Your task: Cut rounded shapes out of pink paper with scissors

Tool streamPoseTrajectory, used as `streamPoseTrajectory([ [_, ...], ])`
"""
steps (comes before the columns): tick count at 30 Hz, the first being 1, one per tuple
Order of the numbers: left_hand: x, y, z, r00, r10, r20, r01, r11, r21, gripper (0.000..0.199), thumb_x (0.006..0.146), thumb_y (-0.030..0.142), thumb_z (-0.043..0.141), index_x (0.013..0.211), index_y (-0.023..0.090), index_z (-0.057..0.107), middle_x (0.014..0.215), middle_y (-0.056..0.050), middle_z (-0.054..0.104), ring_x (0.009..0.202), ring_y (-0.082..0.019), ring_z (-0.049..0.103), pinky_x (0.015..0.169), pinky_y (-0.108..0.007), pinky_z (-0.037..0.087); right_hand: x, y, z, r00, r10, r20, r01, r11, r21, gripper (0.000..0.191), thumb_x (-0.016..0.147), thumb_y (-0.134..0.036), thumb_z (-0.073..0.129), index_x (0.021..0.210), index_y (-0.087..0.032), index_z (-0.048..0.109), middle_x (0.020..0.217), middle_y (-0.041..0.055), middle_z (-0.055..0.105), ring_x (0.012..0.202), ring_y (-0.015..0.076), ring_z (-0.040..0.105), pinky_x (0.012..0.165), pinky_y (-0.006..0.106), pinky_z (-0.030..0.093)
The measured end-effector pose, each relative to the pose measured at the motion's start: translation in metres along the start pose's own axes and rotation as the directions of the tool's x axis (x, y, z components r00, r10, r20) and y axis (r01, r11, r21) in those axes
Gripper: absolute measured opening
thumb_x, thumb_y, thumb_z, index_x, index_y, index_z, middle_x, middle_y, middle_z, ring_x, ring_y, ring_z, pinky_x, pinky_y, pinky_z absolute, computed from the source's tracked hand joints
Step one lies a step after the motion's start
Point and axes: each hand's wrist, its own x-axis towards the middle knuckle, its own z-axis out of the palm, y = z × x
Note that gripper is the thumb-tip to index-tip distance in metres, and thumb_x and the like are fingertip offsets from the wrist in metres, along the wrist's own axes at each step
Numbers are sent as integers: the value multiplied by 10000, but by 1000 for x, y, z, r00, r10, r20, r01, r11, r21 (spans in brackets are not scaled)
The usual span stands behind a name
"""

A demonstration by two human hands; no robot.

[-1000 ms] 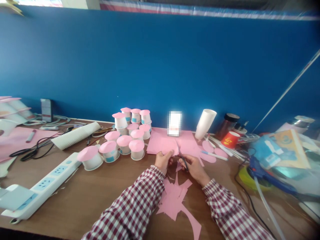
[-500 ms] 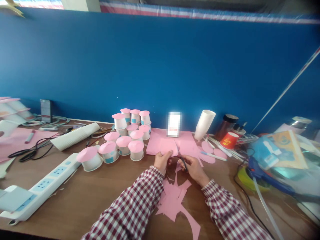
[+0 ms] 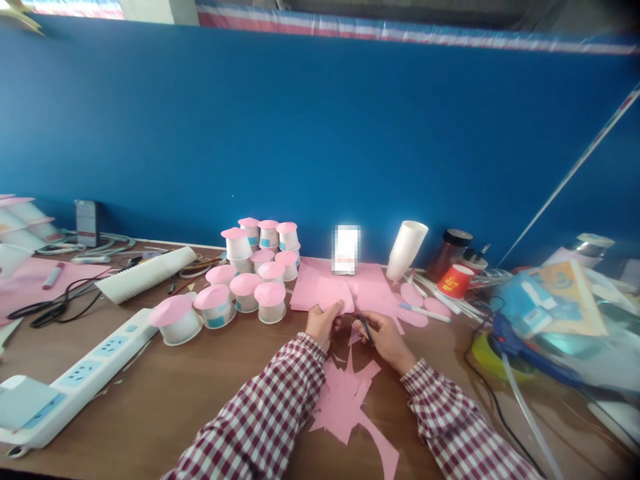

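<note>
My left hand point(image 3: 324, 325) pinches the lower edge of a piece of pink paper point(image 3: 334, 291), thumb on top. In my right hand point(image 3: 384, 337) is a pair of dark-handled scissors point(image 3: 367, 328), its blades pointing away from me at the paper's right side. Whether the blades are apart is too small to tell. Behind the held piece lies a larger stack of pink paper point(image 3: 310, 275). Pink paper scraps point(image 3: 345, 400) with jagged edges rest on the brown table between my forearms. Cut pink ovals point(image 3: 413, 316) lie to the right, beside a white marker point(image 3: 425, 312).
Paper cups with pink tops point(image 3: 214, 305) stand grouped at left, near a white power strip point(image 3: 95, 373) and a lying cup stack point(image 3: 145, 275). At right are an upright white cup stack point(image 3: 407, 247), a red cup point(image 3: 455, 283), a blue glue gun point(image 3: 535, 357) and cables.
The view has shifted slightly, so the table things sit a little further left. Both hands keep nearly the same place, still holding the paper and the scissors.
</note>
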Motion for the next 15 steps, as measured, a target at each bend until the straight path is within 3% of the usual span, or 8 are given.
streamPoseTrajectory([
  [8, 0, -4, -2, 1000, 20, -12, -18, 994, 112, 363, 584, 361, 791, 514, 147, 506, 385, 47, 440, 342, -48, 377, 323, -177, 258, 0, 3, -1, 999, 27, 20, -28, 998, 51, 336, 816, -436, 640, 988, -148, 667, 612, -36, 517, 528, 109, 497, 517, 235, 420],
  [15, 0, -5, -3, 1000, 15, 9, -16, 990, 141, 331, 595, 354, 775, 538, 137, 531, 384, 43, 456, 337, -52, 388, 324, -174, 263, 1, 1, -1, 1000, 22, 19, -22, 999, 35, 363, 807, -448, 642, 999, -140, 661, 624, -24, 519, 555, 122, 507, 510, 237, 413],
])
